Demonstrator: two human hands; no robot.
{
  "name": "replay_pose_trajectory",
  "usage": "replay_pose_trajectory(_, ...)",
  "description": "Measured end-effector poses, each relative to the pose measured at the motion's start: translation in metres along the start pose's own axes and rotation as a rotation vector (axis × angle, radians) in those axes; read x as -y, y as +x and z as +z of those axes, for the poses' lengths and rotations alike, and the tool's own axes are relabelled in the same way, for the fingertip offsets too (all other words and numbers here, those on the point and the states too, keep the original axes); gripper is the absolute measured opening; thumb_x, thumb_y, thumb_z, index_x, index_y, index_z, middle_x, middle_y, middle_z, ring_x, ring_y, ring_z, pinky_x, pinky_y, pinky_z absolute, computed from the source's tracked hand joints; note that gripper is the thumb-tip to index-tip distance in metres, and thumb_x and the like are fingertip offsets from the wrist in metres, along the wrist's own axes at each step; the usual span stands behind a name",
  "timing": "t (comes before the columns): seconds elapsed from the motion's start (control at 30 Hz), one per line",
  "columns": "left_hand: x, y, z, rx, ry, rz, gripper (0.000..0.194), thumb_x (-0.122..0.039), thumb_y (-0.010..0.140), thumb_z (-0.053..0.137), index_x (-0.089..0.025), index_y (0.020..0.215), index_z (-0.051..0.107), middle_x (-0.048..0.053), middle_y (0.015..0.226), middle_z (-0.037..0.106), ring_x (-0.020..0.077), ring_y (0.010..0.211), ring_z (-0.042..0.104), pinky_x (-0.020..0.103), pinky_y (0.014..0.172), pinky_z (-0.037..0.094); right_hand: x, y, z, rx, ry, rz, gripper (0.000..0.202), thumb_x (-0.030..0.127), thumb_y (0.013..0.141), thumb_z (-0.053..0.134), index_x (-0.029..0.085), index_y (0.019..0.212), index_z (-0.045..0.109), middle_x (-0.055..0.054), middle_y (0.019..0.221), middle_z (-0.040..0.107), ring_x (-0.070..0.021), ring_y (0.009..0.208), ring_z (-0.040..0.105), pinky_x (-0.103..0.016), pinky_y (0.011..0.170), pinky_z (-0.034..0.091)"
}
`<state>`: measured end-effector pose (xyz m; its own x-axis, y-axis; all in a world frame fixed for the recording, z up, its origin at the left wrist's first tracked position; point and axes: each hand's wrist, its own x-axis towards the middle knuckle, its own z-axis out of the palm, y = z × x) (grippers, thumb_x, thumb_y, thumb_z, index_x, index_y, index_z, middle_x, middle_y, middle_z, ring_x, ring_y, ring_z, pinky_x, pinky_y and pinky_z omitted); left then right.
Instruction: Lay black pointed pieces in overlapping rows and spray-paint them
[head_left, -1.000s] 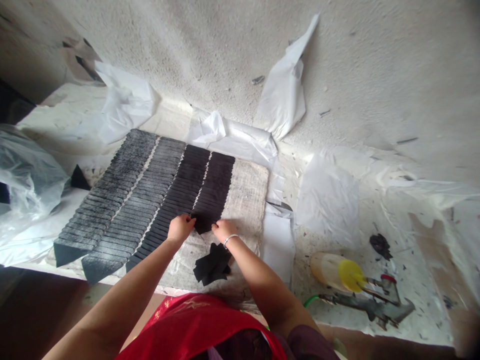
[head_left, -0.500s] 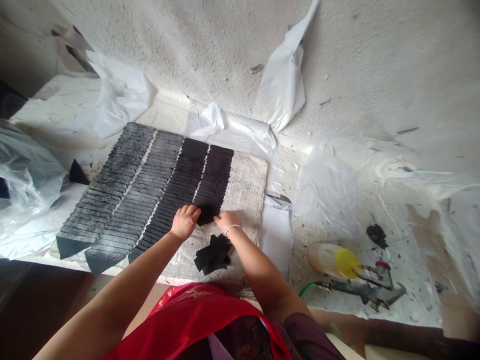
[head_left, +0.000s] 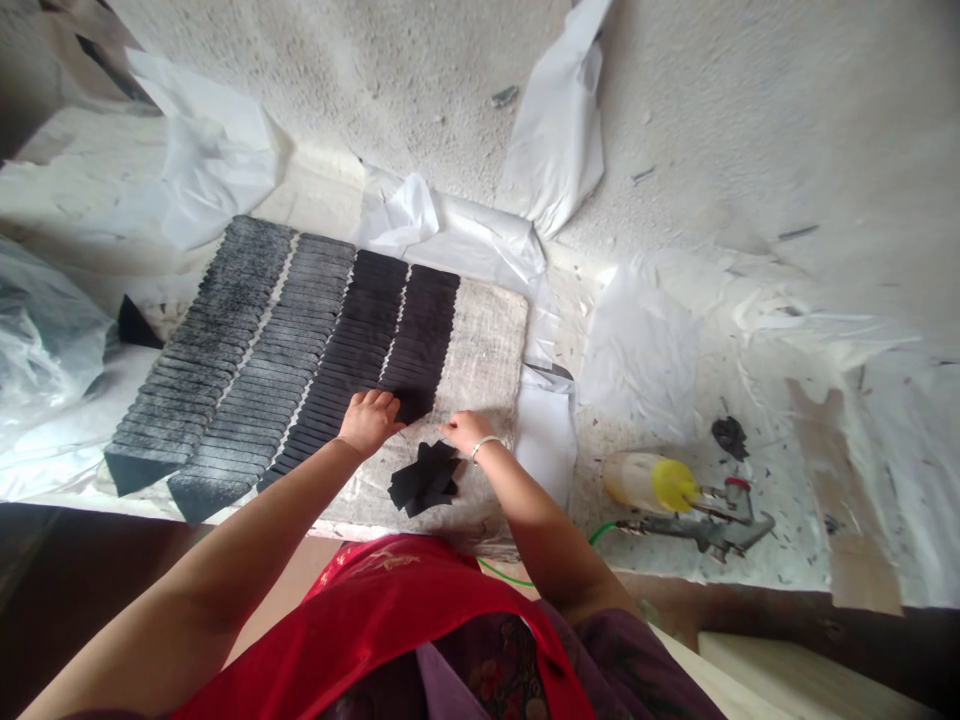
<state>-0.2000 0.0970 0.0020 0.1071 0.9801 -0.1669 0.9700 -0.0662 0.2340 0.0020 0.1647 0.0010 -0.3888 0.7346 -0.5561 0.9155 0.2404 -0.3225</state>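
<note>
Black layered rows (head_left: 296,350), four, one loose pile (head_left: 424,478), left hand (head_left: 370,422), right hand (head_left: 466,431), each grip unclear

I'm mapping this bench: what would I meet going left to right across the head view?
Plastic bag, leftmost dark row, left hand, black pile, right hand, white paper, bottle, black clump, brown strip.

We see a spray gun (head_left: 709,532) with a yellow-ended container (head_left: 630,479) and green hose (head_left: 602,531) lying near a crumpled black scrap (head_left: 729,437), as white sheeting (head_left: 564,120) hangs against a rough, pale wall (head_left: 720,120).
</note>
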Motion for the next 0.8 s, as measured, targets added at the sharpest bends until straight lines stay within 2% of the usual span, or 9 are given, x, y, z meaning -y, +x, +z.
replay_pose_trajectory(0.1, -0.005, -0.008, -0.001, -0.085, -0.038, -0.019, 0.034, -0.036, 0.083, 0.053, -0.017, 0.109, 0.061, 0.014, 0.113, 0.059, 0.0310, 0.105, 0.048, 0.042, 0.086, 0.033, -0.018, -0.019, 0.008, 0.057, 0.097, 0.077, 0.042, 0.055, 0.072, 0.058, 0.019, 0.050, 0.061, -0.004, 0.051, 0.059, -0.0160, 0.052, 0.054, -0.026, 0.050, 0.033)
replay_pose_trajectory(0.17, -0.012, -0.017, 0.002, -0.117, -0.078, -0.015, 0.031, -0.034, 0.086, 0.047, -0.017, 0.107, 0.062, 0.014, 0.112, 0.060, 0.0292, 0.102, 0.050, 0.041, 0.084, 0.034, -0.025, -0.027, 0.019, 0.101, 0.244, 0.140, 0.042, 0.055, 0.067, 0.064, 0.020, 0.044, 0.056, -0.002, 0.041, 0.051, -0.0139, 0.042, 0.048, -0.026, 0.045, 0.032)
replay_pose_trajectory(0.27, -0.025, -0.033, 0.009, -0.100, -0.196, 0.008, 0.029, -0.028, 0.089, 0.040, -0.017, 0.099, 0.065, 0.011, 0.102, 0.063, 0.0253, 0.096, 0.054, 0.039, 0.084, 0.037, -0.025, -0.031, 0.036, 0.125, 0.547, 0.193, 0.030, 0.044, 0.068, 0.064, 0.020, 0.051, 0.057, 0.003, 0.037, 0.045, -0.0107, 0.034, 0.041, -0.024, 0.040, 0.029)
replay_pose_trajectory(0.37, -0.039, -0.046, 0.016, -0.049, -0.447, -0.038, 0.026, -0.028, 0.088, 0.043, -0.016, 0.095, 0.065, 0.009, 0.096, 0.065, 0.0204, 0.089, 0.058, 0.033, 0.083, 0.043, -0.021, -0.033, 0.044, 0.088, 0.859, 0.185, 0.021, 0.039, 0.067, 0.064, 0.019, 0.060, 0.058, 0.006, 0.040, 0.042, -0.0079, 0.034, 0.036, -0.022, 0.037, 0.025)
replay_pose_trajectory(0.47, -0.049, -0.053, 0.016, 0.028, -0.715, -0.123, 0.034, -0.038, 0.082, 0.054, -0.015, 0.106, 0.061, 0.009, 0.100, 0.065, 0.0189, 0.088, 0.061, 0.030, 0.081, 0.047, -0.018, -0.039, 0.036, 0.127, 1.118, 0.132, 0.028, 0.044, 0.063, 0.068, 0.019, 0.066, 0.057, 0.006, 0.047, 0.045, -0.0053, 0.036, 0.031, -0.019, 0.036, 0.020)
replay_pose_trajectory(0.6, -0.060, -0.053, 0.008, 0.109, -0.936, -0.072, 0.064, -0.045, 0.066, 0.070, -0.017, 0.121, 0.052, 0.009, 0.111, 0.064, 0.0232, 0.099, 0.060, 0.033, 0.087, 0.047, -0.009, -0.048, 0.018, 0.272, 1.282, 0.050, 0.035, 0.048, 0.057, 0.073, 0.019, 0.063, 0.054, 0.007, 0.050, 0.042, -0.0045, 0.038, 0.030, -0.019, 0.036, 0.018)
replay_pose_trajectory(0.63, -0.063, -0.052, 0.006, 0.105, -0.977, -0.082, 0.063, -0.044, 0.065, 0.070, -0.018, 0.120, 0.053, 0.009, 0.108, 0.065, 0.0234, 0.097, 0.061, 0.033, 0.087, 0.047, -0.005, -0.049, 0.014, 0.304, 1.305, 0.035, 0.035, 0.047, 0.057, 0.074, 0.019, 0.063, 0.054, 0.007, 0.049, 0.041, -0.0045, 0.038, 0.030, -0.019, 0.036, 0.018)
replay_pose_trajectory(0.7, -0.067, -0.049, 0.005, 0.101, -1.097, -0.168, 0.049, -0.040, 0.068, 0.068, -0.018, 0.110, 0.059, 0.007, 0.098, 0.068, 0.0224, 0.089, 0.063, 0.033, 0.083, 0.048, 0.002, -0.049, 0.009, 0.327, 1.337, 0.012, 0.033, 0.047, 0.060, 0.072, 0.018, 0.064, 0.057, 0.007, 0.050, 0.041, -0.0047, 0.040, 0.031, -0.019, 0.037, 0.019)
replay_pose_trajectory(0.8, -0.067, -0.045, 0.005, 0.189, -1.502, -0.424, 0.026, -0.032, 0.075, 0.060, -0.016, 0.095, 0.063, 0.007, 0.085, 0.069, 0.0213, 0.083, 0.065, 0.033, 0.079, 0.051, 0.008, -0.045, 0.007, 0.177, 1.365, 0.040, 0.034, 0.050, 0.068, 0.065, 0.017, 0.070, 0.062, 0.004, 0.056, 0.047, -0.0052, 0.043, 0.038, -0.019, 0.038, 0.026)
